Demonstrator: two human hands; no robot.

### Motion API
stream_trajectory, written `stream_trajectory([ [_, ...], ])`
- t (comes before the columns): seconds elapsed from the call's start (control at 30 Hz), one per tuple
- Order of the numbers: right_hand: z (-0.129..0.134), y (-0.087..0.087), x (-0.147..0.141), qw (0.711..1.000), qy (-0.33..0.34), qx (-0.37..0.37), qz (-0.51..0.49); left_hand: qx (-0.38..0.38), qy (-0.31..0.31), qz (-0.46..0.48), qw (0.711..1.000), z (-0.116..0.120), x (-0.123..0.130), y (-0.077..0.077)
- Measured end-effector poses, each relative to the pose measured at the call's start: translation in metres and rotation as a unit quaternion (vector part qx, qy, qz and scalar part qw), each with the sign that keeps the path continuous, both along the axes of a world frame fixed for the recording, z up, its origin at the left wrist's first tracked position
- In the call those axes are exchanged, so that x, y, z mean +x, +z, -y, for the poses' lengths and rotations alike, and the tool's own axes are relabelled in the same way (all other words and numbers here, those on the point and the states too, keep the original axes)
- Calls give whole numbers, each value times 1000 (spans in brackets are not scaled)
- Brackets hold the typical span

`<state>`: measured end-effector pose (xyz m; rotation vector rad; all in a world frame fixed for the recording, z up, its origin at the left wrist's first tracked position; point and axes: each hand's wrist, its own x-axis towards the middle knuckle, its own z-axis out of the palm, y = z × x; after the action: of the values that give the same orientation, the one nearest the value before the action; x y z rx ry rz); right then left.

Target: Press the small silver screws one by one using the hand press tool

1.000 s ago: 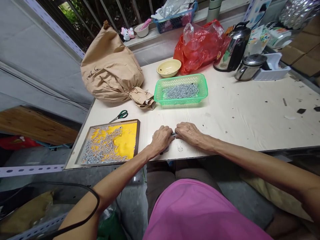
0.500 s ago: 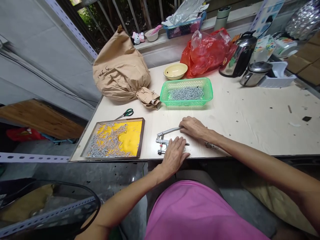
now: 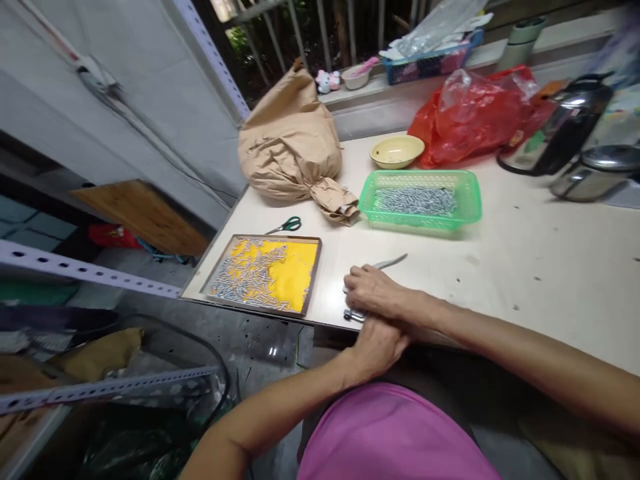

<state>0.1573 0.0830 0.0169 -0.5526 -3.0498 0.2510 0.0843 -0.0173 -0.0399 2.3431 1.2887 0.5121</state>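
Observation:
A pair of grey metal snap pliers (image 3: 395,261) lies at the table's front edge, one handle pointing up and right. My right hand (image 3: 374,291) covers the middle of the pliers with its fingers curled round the jaw end. Just below it, my left hand (image 3: 380,343) rests at the table edge against the pliers, its fingers mostly hidden under the right hand. To the left is a shallow tray (image 3: 313,279) with a yellow bottom and many small silver metal pins (image 3: 245,277). Behind the hands stands a green plastic basket (image 3: 420,223) holding more such pins.
Green-handled scissors (image 3: 291,224) lie behind the tray. A tied brown paper sack (image 3: 290,147), a cream bowl (image 3: 397,152) and a red plastic bag (image 3: 475,120) stand at the back. A steel kettle (image 3: 560,130) and a metal pot (image 3: 595,173) are at the right.
My right hand has left the upper handle and come left and nearer, onto the pliers' jaw end. My left hand has slid back toward the table edge. The view has turned left.

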Motion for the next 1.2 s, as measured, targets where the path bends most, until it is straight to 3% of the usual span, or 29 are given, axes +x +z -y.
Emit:
stream_trajectory([
  [0.1,8,-13,-19,998,53,26,-2,2,3,0,1000,5,-1,-10],
  [0.2,10,-16,-30,996,68,-5,-62,2,-12,-3,1000,5,0,-13],
  [0.27,10,-5,-34,987,43,-36,-150,6,-27,1,1000,4,-2,-9],
  [0.37,2,30,-26,956,-38,-30,-289,39,-34,17,999,1,-15,9],
  [0.47,-28,67,2,922,-147,69,-353,74,60,0,995,-6,-59,32],
  [0.57,-69,80,40,904,-243,197,-292,67,268,-81,958,-17,-128,51],
  [0.67,-91,66,66,899,-322,240,-175,24,378,-182,907,-25,-196,57],
  [0.77,-77,41,66,923,-298,187,-158,-9,388,-229,892,-31,-233,52],
  [0.93,-17,5,47,959,-217,53,-173,-17,366,-282,887,-39,-239,47],
  [1.07,16,-12,48,969,-195,-34,-146,-13,303,-331,894,-42,-239,50],
  [1.2,33,-25,56,968,-208,-69,-122,-3,302,-257,918,-42,-231,62],
])
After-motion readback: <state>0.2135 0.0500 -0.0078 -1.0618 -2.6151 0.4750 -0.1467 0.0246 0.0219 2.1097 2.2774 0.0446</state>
